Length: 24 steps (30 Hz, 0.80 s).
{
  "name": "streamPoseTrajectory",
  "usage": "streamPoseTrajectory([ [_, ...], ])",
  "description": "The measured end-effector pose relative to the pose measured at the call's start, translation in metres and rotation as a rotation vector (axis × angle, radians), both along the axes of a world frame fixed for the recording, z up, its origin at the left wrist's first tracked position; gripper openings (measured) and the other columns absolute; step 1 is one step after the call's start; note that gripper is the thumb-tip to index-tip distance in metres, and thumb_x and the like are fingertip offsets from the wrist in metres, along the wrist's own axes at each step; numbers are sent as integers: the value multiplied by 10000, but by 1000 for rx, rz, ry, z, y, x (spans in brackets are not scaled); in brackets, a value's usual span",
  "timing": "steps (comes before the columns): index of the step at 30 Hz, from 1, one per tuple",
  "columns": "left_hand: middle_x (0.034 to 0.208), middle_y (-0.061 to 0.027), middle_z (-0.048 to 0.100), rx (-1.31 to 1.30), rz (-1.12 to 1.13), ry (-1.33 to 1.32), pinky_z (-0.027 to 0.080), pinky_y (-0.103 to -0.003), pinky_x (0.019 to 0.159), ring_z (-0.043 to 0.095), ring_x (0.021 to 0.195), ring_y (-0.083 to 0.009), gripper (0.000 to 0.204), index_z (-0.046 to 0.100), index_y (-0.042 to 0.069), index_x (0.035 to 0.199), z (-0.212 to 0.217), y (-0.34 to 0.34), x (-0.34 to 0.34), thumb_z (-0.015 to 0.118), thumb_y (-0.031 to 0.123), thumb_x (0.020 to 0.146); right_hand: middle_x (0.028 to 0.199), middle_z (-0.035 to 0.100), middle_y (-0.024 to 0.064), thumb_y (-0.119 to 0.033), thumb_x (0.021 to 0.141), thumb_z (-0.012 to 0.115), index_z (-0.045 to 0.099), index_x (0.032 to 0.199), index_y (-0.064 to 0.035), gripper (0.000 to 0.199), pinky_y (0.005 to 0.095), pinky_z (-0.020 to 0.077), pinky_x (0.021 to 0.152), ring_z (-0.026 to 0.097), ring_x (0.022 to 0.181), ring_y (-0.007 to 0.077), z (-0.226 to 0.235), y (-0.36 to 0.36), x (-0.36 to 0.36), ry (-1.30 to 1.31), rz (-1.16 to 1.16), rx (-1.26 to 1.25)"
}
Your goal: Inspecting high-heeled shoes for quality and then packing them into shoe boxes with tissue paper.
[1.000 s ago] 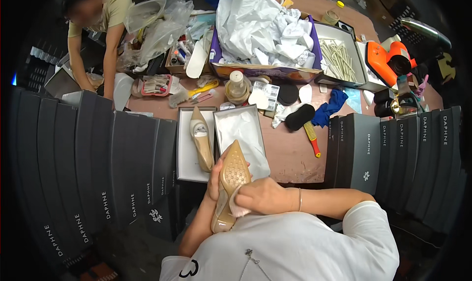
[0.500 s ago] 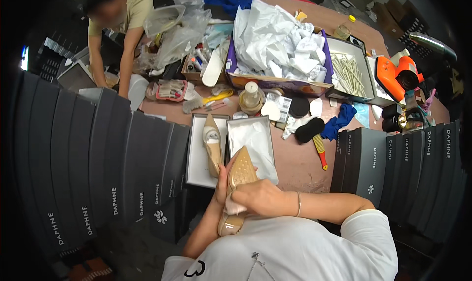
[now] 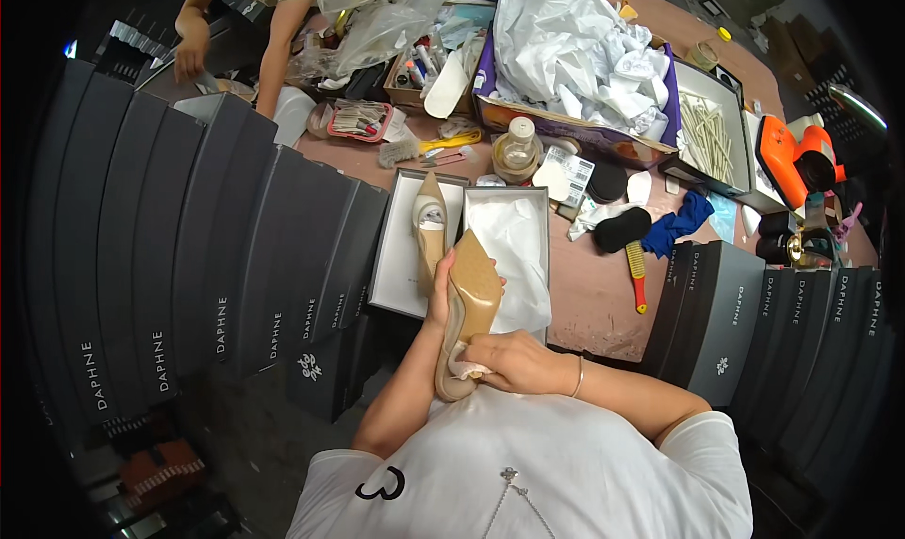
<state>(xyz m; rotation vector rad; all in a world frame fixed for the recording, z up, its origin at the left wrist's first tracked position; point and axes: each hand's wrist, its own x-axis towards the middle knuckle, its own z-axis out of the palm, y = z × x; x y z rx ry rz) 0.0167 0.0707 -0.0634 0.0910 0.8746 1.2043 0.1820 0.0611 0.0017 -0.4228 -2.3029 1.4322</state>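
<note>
My left hand (image 3: 441,292) is wrapped round the forefoot of a beige pointed shoe (image 3: 477,292), whose sole is turned up. Pinched in the fingers of my right hand (image 3: 521,362) is a crumpled white cloth (image 3: 468,365), pressed against the shoe near its heel end, close to my body. Just beyond my hands, the matching beige shoe (image 3: 430,220) lies in the left half of an open grey shoe box (image 3: 392,267). White tissue paper (image 3: 509,247) fills the right half.
Tall stacks of dark shoe boxes (image 3: 226,228) and more boxes (image 3: 721,303) flank me. Beyond lie a glass jar (image 3: 518,152), a yellow-handled brush (image 3: 429,147), a red-and-yellow file (image 3: 637,275) and a purple carton (image 3: 580,148) of crumpled paper. A co-worker's arms (image 3: 275,63) reach in at upper left.
My right hand with the cloth has slid from the middle of the shoe toward its heel end. The shoe has turned slightly. The co-worker's one hand has lifted, and the whole view has shifted.
</note>
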Motion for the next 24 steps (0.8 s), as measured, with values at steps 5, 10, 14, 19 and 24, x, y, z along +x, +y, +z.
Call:
streamPoseTrajectory([
  [5,1050,-157,587,-81,43,-95,563,-405,707,648,857,-292,628,493,-3,1192,-10,-9,-7,407,553,914,837,534,80,-36,720,607,554,963,-106,257,370,498,567,617,722,277,-28,21,1,-82,-359,238],
  [10,1058,-156,588,-69,17,19,552,-408,745,638,891,-293,635,499,13,1210,0,-7,1,394,564,912,850,536,71,-38,722,613,559,958,-116,255,380,490,569,609,738,276,-13,4,1,-68,-148,220],
  [14,1108,-149,580,-29,-9,20,554,-414,754,640,898,-293,621,491,33,1234,-16,-14,-4,379,558,922,868,536,66,-71,733,604,566,945,-127,222,373,495,580,612,776,269,-19,27,-1,-86,-343,251],
  [19,1137,-135,581,-11,-100,28,548,-394,806,646,906,-274,603,482,48,1254,5,-7,1,367,545,932,841,537,59,-82,720,619,570,934,-150,230,371,499,550,623,701,270,-6,21,-3,-172,-291,339],
  [24,1210,-129,553,144,-199,-136,496,-346,910,584,1074,-218,546,411,83,1347,-8,-12,1,299,482,992,815,521,80,-42,695,633,580,936,-119,259,377,509,561,606,700,293,-6,30,9,-78,-291,247],
])
